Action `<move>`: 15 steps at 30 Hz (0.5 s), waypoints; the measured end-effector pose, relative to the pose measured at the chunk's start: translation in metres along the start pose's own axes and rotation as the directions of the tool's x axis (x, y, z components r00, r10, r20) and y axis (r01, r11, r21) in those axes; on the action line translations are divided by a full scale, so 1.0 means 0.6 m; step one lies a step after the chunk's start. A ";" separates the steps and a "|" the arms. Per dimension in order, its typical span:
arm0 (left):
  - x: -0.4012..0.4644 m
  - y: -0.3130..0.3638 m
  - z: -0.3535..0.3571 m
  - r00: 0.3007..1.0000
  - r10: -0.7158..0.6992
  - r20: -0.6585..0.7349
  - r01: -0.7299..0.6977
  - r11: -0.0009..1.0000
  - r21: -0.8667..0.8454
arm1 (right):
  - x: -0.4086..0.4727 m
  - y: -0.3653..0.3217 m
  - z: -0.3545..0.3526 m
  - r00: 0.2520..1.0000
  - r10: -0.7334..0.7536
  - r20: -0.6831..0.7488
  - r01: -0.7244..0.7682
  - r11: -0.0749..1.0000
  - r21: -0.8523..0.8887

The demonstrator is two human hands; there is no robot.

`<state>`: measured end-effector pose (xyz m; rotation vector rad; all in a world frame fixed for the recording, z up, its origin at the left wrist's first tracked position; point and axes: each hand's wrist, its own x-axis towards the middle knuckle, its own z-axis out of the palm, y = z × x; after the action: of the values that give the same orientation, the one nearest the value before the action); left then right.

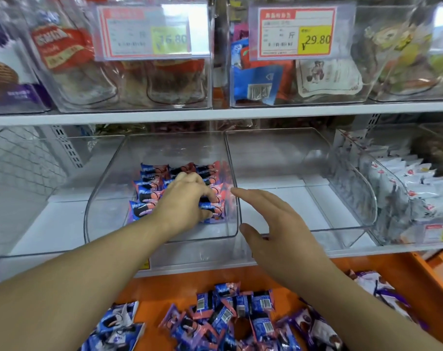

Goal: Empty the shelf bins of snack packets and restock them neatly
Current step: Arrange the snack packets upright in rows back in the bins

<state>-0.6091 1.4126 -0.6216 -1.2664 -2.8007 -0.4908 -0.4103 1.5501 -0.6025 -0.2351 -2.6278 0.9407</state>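
**Rows half built, and easy to knock over**

My left hand (pixel 187 196) is inside the clear plastic shelf bin (pixel 162 244), fingers curled down onto the small blue-and-pink snack packets (pixel 149 196) standing in rows toward the bin's right wall. I judge I am pressing or settling a packet into place; the fingertips are buried among the wrappers, so I cannot tell whether they pinch one or only rest on top. My right hand (pixel 273 221) hovers just right of that bin's right wall, fingers straight and spread, thumb wide, holding nothing.

The rest of the stock, more blue-and-pink packets (pixel 230 315), lies loose in the orange tray (pixel 418 272) below the bin, some face down with barcodes up.

What could go wrong from here:

- The rows stand on edge with the bin's left half bare, so nothing braces them on that side. Pulling my left fingers out carelessly could tip a row leftward.
- My right hand is close to the bin's right wall; a bump there could slide the bin and spill the arrangement.
- Purple-and-white packets (pixel 382 290) lie at the tray's right side; grabbing a handful blindly could mix them into this bin.
- Face-down packets need turning, or the rows will look untidy.
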 end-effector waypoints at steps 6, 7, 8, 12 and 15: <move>-0.014 -0.003 -0.012 1.000 0.015 -0.004 -0.015 0.996 -0.088 | -0.001 0.005 0.000 0.999 0.020 0.031 -0.020 1.000 0.000; -0.023 -0.001 -0.021 1.000 0.012 -0.017 -0.014 0.992 -0.122 | -0.001 0.004 -0.001 0.999 0.018 0.034 -0.019 1.000 0.014; -0.032 0.001 -0.031 0.999 0.016 -0.042 -0.022 0.988 -0.152 | -0.001 0.001 -0.002 0.999 0.020 0.033 -0.021 0.999 0.029; -0.107 0.023 -0.078 0.979 0.001 -0.204 -0.067 0.946 -0.316 | -0.017 -0.012 -0.009 0.999 -0.023 -0.038 0.021 0.999 -0.049; -0.198 0.040 -0.087 0.977 -0.024 -0.210 -0.082 0.871 -0.485 | -0.048 -0.036 -0.013 0.988 -0.140 -0.063 0.137 0.989 -0.048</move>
<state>-0.5173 1.3257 -0.5841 -1.2249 -2.5552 -1.3213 -0.3814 1.5305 -0.5906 -0.0915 -2.5682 0.8159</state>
